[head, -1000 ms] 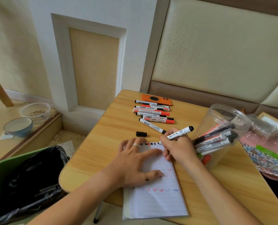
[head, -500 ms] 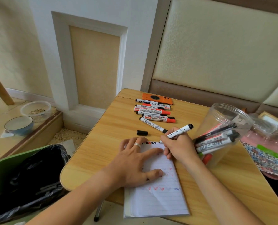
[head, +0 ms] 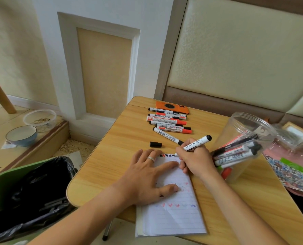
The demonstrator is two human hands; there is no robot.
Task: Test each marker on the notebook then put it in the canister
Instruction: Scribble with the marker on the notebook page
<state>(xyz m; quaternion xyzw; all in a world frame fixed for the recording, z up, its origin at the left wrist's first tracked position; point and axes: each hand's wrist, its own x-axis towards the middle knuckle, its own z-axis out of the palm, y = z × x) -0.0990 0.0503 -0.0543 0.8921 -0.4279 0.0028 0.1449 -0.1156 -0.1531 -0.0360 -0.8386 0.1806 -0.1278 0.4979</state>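
1. The left hand (head: 147, 175) lies flat on the notebook (head: 172, 216), fingers spread, a ring on one.
2. The right hand (head: 196, 160) pinches a white marker (head: 196, 143), its tip on the page's top edge.
3. The black cap (head: 155, 144) lies at 11 o'clock from the notebook.
4. The canister (head: 242, 138), at 2 o'clock, holds markers; their barcode labels are too small to read.
5. More markers (head: 168, 122) lie at 12 o'clock beside an orange phone (head: 172, 107).

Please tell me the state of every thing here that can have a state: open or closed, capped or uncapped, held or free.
Marker in right hand: uncapped, held, tip on paper.
Loose cap: off, lying on the table.
Notebook: open, pressed flat by left hand.
Canister: lidless, tipped, markers inside.
Markers in row: capped, free.
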